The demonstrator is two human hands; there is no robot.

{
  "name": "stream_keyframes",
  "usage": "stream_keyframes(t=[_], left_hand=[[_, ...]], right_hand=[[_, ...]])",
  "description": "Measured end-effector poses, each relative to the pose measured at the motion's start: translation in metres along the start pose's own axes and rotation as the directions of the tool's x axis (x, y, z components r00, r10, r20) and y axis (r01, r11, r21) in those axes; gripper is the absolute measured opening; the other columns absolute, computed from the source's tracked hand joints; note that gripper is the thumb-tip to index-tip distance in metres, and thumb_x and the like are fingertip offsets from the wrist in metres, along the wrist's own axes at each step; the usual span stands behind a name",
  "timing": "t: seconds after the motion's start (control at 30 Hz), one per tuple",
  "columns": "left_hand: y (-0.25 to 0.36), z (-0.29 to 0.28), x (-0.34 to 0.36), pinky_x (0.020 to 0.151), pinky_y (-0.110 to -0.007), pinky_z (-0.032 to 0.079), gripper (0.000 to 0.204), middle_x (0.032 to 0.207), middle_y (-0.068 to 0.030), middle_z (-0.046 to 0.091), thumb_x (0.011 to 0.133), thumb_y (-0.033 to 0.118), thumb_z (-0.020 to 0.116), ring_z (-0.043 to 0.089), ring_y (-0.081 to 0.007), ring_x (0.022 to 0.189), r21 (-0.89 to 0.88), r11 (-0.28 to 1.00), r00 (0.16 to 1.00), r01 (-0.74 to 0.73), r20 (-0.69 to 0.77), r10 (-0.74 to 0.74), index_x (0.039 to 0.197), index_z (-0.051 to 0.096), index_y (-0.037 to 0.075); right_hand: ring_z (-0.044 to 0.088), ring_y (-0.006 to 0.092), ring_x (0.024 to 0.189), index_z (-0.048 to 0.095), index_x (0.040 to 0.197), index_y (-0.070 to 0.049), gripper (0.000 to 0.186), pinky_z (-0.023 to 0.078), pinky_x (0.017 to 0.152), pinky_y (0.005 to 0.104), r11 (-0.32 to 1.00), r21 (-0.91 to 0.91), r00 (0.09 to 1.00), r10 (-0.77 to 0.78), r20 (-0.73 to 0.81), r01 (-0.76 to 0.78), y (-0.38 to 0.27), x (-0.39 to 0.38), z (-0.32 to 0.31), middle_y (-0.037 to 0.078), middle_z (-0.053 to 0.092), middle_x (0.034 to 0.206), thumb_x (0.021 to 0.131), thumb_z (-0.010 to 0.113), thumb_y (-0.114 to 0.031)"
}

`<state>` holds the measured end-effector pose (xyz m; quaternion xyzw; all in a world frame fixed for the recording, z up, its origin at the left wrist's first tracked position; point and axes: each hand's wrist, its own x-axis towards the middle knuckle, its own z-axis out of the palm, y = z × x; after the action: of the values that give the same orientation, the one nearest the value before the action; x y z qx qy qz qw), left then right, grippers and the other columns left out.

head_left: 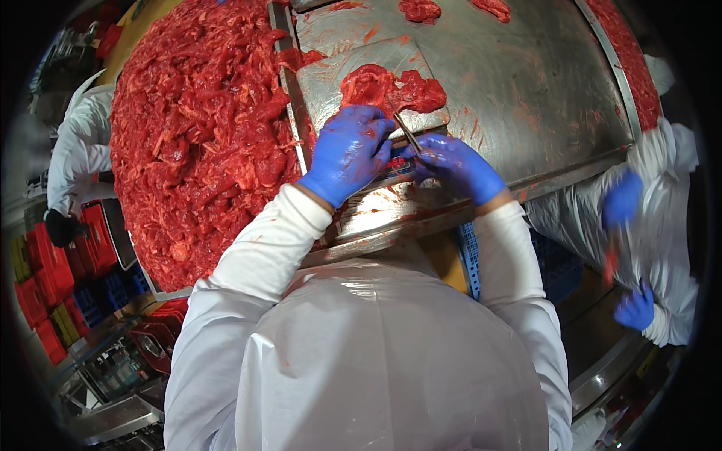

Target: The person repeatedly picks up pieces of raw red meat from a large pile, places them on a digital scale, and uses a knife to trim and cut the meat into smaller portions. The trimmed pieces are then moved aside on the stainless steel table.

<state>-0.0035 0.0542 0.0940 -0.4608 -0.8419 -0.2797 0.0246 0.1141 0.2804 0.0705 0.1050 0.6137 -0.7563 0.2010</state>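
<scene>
A piece of raw red meat (368,86) lies on a square steel plate (361,55), with a second lobe (420,92) to its right. My left hand (347,154), in a blue glove, is curled at the near edge of the meat, its fingertips pressed on it. My right hand (456,163), also gloved in blue, is closed round a slim metal tool (407,129). The tool's tip reaches the meat between the two lobes. Whether it is a narrow knife or tweezers I cannot make out. A small display (397,165) shows partly between my hands.
A large heap of raw meat (203,143) rises at the left behind a metal rim (292,90). Small meat pieces (420,10) lie at the far side of the steel table (534,83). Co-workers stand at left (86,143) and right (654,218). Red crates (49,263) are stacked lower left.
</scene>
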Motion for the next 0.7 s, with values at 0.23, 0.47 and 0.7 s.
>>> stream_keyframes(t=[0.23, 0.47, 0.7], left_hand=[[-0.019, -0.022, -0.036, 0.088, -0.045, 0.053, 0.023, 0.103, -0.0106, 0.068, 0.087, 0.017, 0.075, 0.065, -0.0316, 0.099, 0.083, 0.997, 0.999, 0.008, 0.05, -0.012, 0.108, 0.074, 0.01], [-0.059, -0.046, -0.078, 0.095, -0.044, 0.052, 0.016, 0.112, -0.0137, 0.07, 0.086, 0.013, 0.073, 0.066, -0.0341, 0.107, 0.123, 0.95, 0.957, 0.288, -0.074, -0.281, 0.101, 0.076, 0.006], [-0.097, -0.081, -0.174, 0.104, -0.046, 0.051, 0.028, 0.126, -0.0172, 0.067, 0.085, 0.016, 0.077, 0.063, -0.037, 0.118, 0.16, 0.845, 0.859, 0.511, -0.066, -0.507, 0.112, 0.075, 0.007]], right_hand=[[0.066, 0.013, 0.087, 0.07, 0.121, 0.004, 0.036, 0.056, 0.08, 0.0325, 1.0, 0.011, 0.995, 0.011, 0.102, -0.012, 0.01, -0.007, 0.0, 0.011, 0.072, 0.103, 0.094, 0.074, -0.02], [0.069, 0.0163, 0.089, 0.068, 0.118, 0.005, 0.038, 0.056, 0.082, 0.0335, 1.0, 0.012, 0.95, 0.001, 0.313, -0.005, 0.041, 0.013, 0.071, 0.011, 0.072, 0.093, 0.093, 0.074, -0.024], [0.069, 0.0183, 0.092, 0.071, 0.122, 0.003, 0.042, 0.055, 0.086, 0.0348, 0.87, -0.494, 0.97, 0.128, 0.206, -0.009, 0.008, -0.047, 0.028, 0.01, 0.074, 0.103, 0.092, 0.079, -0.025]])
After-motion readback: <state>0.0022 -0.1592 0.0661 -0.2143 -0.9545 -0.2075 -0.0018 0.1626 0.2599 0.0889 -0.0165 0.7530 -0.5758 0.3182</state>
